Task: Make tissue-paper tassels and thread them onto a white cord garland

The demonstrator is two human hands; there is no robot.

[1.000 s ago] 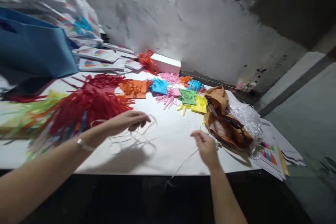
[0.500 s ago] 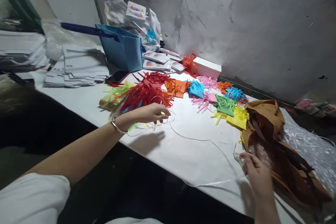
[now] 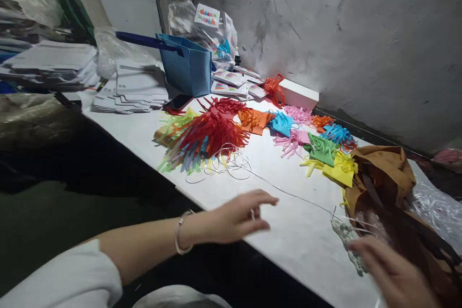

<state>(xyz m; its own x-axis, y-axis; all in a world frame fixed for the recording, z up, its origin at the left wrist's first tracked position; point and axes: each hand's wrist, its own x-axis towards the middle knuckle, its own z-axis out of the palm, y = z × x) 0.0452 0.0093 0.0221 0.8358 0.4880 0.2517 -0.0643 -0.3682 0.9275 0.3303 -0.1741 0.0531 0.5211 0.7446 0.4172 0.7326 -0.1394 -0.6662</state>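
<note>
My left hand [image 3: 240, 215] hovers over the front edge of the white table [image 3: 288, 245], fingers apart and nothing in them. My right hand [image 3: 397, 269] is at the lower right, smeared by motion. Its fingertips are close to a pale, lumpy bundle [image 3: 347, 243]; whether they grip it I cannot tell. A thin white cord [image 3: 285, 191] runs from the bundle's area to loose loops on the table. These loops lie against a heap of red tissue-paper tassels [image 3: 220, 130], with pale green and blue fringes beneath.
Orange [image 3: 254, 121], blue, pink, green [image 3: 321, 149] and yellow fringed paper bundles stretch rightward. A brown bag [image 3: 382, 168] and clear plastic [image 3: 436, 207] lie at the right. Behind are a blue bag [image 3: 187, 67], a phone [image 3: 177, 103], paper stacks [image 3: 137, 86] and a white box [image 3: 299, 94].
My left hand has left the cord loops and moved toward me and right. My right hand, earlier pinching the pale bundle, has shifted right and nearer. The view has swung left.
</note>
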